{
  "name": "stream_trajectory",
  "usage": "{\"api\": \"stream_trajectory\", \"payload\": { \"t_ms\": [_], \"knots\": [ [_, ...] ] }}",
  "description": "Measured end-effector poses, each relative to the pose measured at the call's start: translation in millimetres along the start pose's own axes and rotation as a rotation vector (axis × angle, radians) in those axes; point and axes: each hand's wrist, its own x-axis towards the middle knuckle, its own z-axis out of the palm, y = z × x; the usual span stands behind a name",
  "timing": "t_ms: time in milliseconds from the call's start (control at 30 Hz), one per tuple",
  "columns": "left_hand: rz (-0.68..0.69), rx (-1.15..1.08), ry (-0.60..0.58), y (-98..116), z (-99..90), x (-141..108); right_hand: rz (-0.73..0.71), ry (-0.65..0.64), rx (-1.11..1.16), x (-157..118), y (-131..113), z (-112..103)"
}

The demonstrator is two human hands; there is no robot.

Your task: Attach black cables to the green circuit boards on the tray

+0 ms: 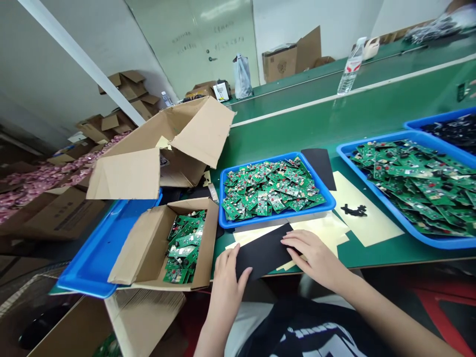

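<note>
A black rectangular sheet (pixel 262 252) is held near the table's front edge, tilted slightly. My left hand (pixel 227 272) grips its left end between thumb and fingers. At the right end, my right hand (pixel 312 253) has its fingers closed on the edge. Pale yellow sheets (pixel 336 232) lie partly under the black one. Just beyond my hands sits a blue tray (pixel 223 198), heaped with small green circuit boards (pixel 267 191). Left of my left hand stands an open cardboard box (pixel 208 243) with more circuit boards inside.
A large open carton (pixel 130 168) and a blue tray (pixel 85 258) are on the left. To the right, small black pieces (pixel 354 210) lie on yellow paper, beside another blue tray (pixel 409 233) of circuit boards. A water bottle (pixel 349 72) stands farther back.
</note>
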Motion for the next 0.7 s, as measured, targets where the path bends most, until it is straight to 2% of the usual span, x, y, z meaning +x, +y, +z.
{"api": "stream_trajectory", "payload": {
  "t_ms": [67,167,333,400,567,700],
  "knots": [
    [-0.003,-0.038,-0.012,0,-0.1,1,-0.022,0.001,-0.027,5,-6,-2],
    [-0.003,-0.088,-0.023,1,0.1,5,-0.130,-0.062,-0.032,16,-20,1],
    [0.011,-0.173,-0.029,0,3.9,9,-0.296,-0.179,-0.076,31,-35,20],
    [0.004,-0.175,-0.028,-2,5.7,8,-0.295,-0.192,-0.106,31,-33,28],
    [-0.115,-0.014,0.079,-5,6.1,4,-0.276,-0.197,-0.134,26,-21,35],
    [-0.166,-0.114,-0.051,1,1.0,7,-0.279,-0.179,-0.131,25,-21,34]
  ]
}}
